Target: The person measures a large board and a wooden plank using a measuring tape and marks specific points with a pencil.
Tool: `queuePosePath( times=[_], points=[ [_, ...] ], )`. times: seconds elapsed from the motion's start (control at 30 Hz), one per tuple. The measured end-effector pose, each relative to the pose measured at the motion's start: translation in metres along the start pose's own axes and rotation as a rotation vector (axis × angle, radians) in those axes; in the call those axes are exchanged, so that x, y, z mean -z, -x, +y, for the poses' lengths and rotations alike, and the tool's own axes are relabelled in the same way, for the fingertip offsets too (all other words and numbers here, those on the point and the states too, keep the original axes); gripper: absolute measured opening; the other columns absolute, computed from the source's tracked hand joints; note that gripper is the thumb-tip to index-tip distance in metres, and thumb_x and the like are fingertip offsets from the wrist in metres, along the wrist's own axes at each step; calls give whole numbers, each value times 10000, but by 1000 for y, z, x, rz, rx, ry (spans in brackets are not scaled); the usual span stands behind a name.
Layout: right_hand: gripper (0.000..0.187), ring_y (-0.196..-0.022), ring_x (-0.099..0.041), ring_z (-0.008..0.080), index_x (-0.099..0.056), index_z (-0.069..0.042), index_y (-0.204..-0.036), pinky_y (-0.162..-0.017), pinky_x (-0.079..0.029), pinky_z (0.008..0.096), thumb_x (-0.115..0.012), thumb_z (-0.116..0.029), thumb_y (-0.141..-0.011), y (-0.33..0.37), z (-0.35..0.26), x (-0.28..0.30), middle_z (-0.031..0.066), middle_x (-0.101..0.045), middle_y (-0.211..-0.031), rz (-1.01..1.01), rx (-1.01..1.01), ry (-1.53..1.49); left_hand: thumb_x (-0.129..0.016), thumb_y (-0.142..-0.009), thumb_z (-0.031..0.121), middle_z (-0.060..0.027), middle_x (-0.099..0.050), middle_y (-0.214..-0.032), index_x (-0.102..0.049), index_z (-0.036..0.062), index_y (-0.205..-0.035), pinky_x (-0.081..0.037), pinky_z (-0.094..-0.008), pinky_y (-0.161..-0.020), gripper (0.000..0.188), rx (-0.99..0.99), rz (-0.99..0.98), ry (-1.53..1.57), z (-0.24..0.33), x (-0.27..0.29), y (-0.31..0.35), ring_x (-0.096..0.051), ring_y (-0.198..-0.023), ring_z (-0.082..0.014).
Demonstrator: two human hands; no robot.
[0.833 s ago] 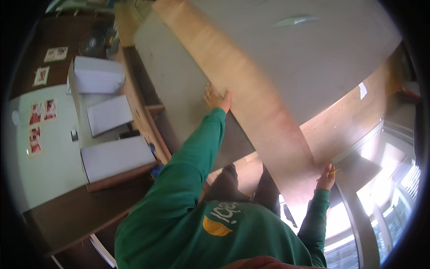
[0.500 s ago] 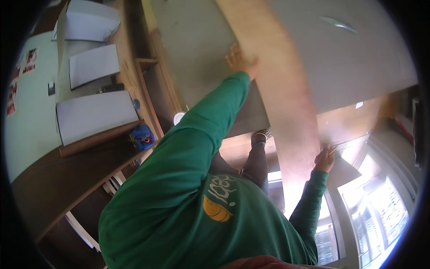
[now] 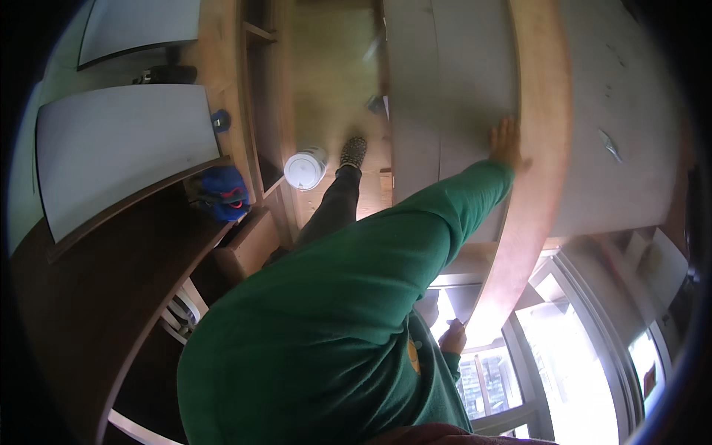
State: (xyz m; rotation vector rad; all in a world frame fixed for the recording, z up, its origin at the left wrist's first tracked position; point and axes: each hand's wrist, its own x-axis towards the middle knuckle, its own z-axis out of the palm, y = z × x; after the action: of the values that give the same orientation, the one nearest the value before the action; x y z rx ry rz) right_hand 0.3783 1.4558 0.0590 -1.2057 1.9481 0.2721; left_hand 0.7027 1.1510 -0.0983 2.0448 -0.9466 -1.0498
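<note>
A long pale wooden board [image 3: 545, 81] lies across a large grey sheet [image 3: 478, 81]. My left hand [image 3: 508, 144] rests flat against the board's left edge, its fingers stretched over the grey surface and the thumb on the wood. Lower down, at the board's near end, my right hand [image 3: 454, 339] is closed beside its left edge. A thin yellow pencil shows in that hand half a second ago; now it is too small to make out clearly. To the right of the board, a slim silvery tool [image 3: 610, 145] lies on the sheet.
A white bucket [image 3: 305, 170] stands on the floor beside my foot [image 3: 354, 152]. On the left are white panels [image 3: 130, 144], a dark shelf [image 3: 96, 297] and a blue-and-red item [image 3: 220, 194]. Bright glazed doors [image 3: 567, 363] stand at the lower right.
My view has swung, and the board now sits further right. My left hand stays along its left edge. My right hand has moved from the board's right side to its left side, near the end.
</note>
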Motion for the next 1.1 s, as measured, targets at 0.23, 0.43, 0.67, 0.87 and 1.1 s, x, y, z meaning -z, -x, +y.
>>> queuePosePath(
  times=[0.23,0.43,0.67,0.87,1.1],
  points=[
    [234,-407,-442,112,-625,-5,-878,-409,-369,251,-539,-221,-858,40,-95,-8,22,-441,-517,162,43,-270,-583,-809,537,-205,-157,-1513,-170,-23,-1443,-97,-429,-1147,941,-40,-50,107,-18,59,-4,-115,-1417,-305],
    [309,-434,-475,129,-641,-21,-870,-432,-389,282,-522,-305,-899,7,-85,-45,37,-490,-530,99,62,-201,-633,-803,477,-203,-563,-1216,-588,12,-1164,-385,-391,-1008,591,-322,-155,15,-54,129,28,-499,-1174,-324],
    [443,-487,-600,204,-633,-21,-918,-493,-487,340,-504,-444,-899,0,-151,-93,108,-580,-580,89,-4,-199,-665,-796,366,-170,-633,-1090,-620,22,-1083,-458,-401,-908,450,-702,-132,-238,-73,215,-63,-583,-1016,-341],
    [452,-901,-631,359,-635,-14,-1005,-780,-483,427,-499,-435,-909,34,-281,-118,199,-662,-887,149,-150,-131,-650,-809,316,-162,-626,-1073,-615,33,-1088,-427,-438,-930,399,-884,-72,-415,-78,247,-219,-519,-1084,-353],
    [351,-521,-601,199,-587,-60,-1085,-539,-493,345,-503,-361,-924,52,-338,-121,134,-591,-672,133,-273,-407,-658,-782,272,-136,-618,-945,-648,67,-886,-425,-456,-829,230,-1110,-56,-454,-26,261,-341,-535,-921,-332]
  ],
)
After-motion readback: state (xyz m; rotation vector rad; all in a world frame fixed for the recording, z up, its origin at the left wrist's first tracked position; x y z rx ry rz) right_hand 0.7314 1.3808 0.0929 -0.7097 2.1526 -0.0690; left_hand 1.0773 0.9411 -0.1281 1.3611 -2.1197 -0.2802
